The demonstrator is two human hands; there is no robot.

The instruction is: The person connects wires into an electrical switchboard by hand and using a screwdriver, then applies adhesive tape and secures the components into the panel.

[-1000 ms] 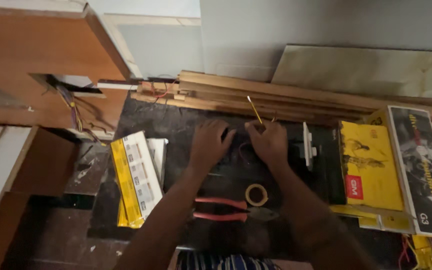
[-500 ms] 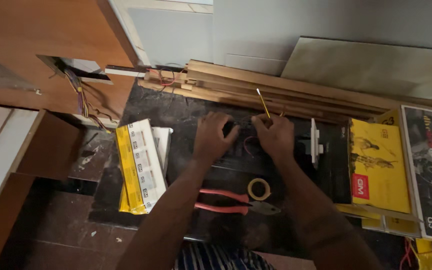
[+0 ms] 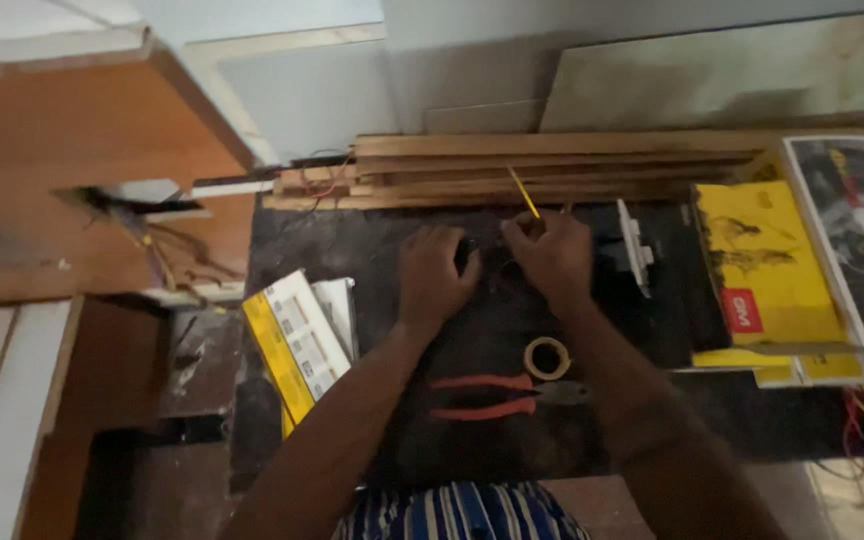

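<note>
left hand [image 3: 435,272]: curled on dark part, grip unclear | right hand [image 3: 550,258]: pinches yellow screwdriver [image 3: 524,192] | screwdriver: light, stiff; hold handle | pliers [image 3: 497,396] near

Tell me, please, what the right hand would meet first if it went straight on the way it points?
Probably the stacked wood strips beyond the right hand; the thin yellow tool it holds already reaches toward them, though depth is unclear.

It looked like a room under fit-out: stacked timber [image 3: 552,165], loose wires [image 3: 167,250], pliers [image 3: 502,395], tape [image 3: 547,357], boxes [image 3: 767,270].
</note>
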